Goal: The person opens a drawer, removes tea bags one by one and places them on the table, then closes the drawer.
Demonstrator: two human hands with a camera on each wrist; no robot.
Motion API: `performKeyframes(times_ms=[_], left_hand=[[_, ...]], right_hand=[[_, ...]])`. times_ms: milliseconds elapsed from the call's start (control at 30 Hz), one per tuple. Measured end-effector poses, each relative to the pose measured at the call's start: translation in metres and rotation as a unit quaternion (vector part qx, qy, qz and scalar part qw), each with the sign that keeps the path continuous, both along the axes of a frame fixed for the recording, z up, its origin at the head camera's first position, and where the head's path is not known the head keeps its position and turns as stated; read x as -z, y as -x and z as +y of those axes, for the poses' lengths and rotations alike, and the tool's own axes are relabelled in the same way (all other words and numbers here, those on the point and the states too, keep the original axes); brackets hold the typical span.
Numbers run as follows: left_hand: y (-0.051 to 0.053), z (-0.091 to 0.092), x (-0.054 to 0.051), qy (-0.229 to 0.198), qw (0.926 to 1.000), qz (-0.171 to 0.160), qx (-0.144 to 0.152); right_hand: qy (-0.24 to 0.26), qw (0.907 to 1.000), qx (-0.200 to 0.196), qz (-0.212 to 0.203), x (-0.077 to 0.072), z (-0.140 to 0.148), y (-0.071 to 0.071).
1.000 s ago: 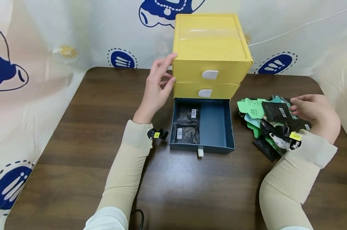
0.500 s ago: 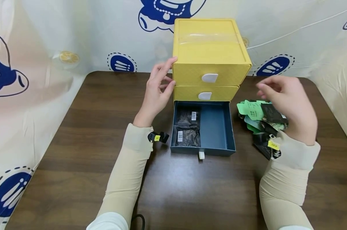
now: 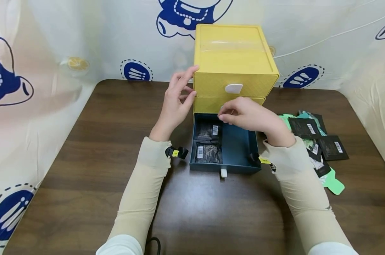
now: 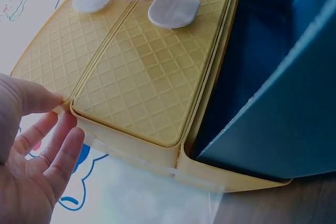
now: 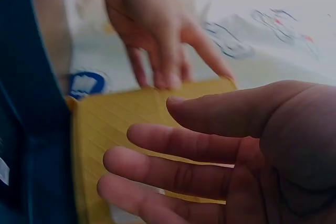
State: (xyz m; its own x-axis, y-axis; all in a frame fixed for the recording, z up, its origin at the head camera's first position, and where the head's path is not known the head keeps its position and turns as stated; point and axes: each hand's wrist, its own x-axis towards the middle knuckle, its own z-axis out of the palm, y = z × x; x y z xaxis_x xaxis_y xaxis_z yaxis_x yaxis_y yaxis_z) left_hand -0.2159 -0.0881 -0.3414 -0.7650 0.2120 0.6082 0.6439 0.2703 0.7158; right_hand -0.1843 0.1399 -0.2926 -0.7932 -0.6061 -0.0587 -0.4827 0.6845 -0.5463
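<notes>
A yellow drawer cabinet (image 3: 237, 53) stands at the back of the table, its lowest dark blue drawer (image 3: 240, 148) pulled out. Two black packets (image 3: 208, 152) with barcode labels lie in the drawer's left half, one behind the other. My left hand (image 3: 174, 101) touches the cabinet's left front edge with thumb and fingertips; in the left wrist view its fingers (image 4: 68, 145) are extended along the side. Over the back of the drawer hovers my right hand (image 3: 251, 115). The right wrist view shows its fingers (image 5: 168, 174) loosely bent and spread, with nothing between them.
A loose pile of black packets (image 3: 333, 147) and green packets (image 3: 334, 184) lies right of the drawer, partly behind the right forearm. Two upper drawers with white tabs (image 3: 233, 88) are closed. A patterned sheet (image 3: 100, 42) hangs behind the table.
From the packet pile, my right hand has swung left to above the open drawer. Both packets in the drawer lie as before. My left hand stays on the cabinet edge.
</notes>
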Motion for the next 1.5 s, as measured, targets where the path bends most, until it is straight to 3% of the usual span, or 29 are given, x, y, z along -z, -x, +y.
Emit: performKeyframes(times_ms=[133, 400, 633, 900, 1500], left_hand=[[0.001, 0.001, -0.002, -0.002, 1.0, -0.007, 0.005], [0.0, 0.0, -0.002, 0.002, 1.0, -0.008, 0.004], [-0.001, -0.001, 0.0, -0.001, 0.9999, -0.011, -0.006], [-0.001, 0.0, -0.001, 0.0, 1.0, -0.004, -0.003], [0.0, -0.001, 0.0, 0.0, 1.0, -0.001, 0.002]], right_hand=[[-0.022, 0.9989, -0.039, -0.011, 0.005, -0.019, 0.007], [-0.088, 0.9899, -0.074, -0.083, 0.024, -0.043, 0.021], [-0.123, 0.9813, -0.072, -0.13, 0.04, -0.054, 0.032], [-0.168, 0.9673, -0.081, -0.172, 0.053, -0.06, 0.032], [-0.16, 0.957, -0.106, -0.218, 0.063, -0.065, 0.033]])
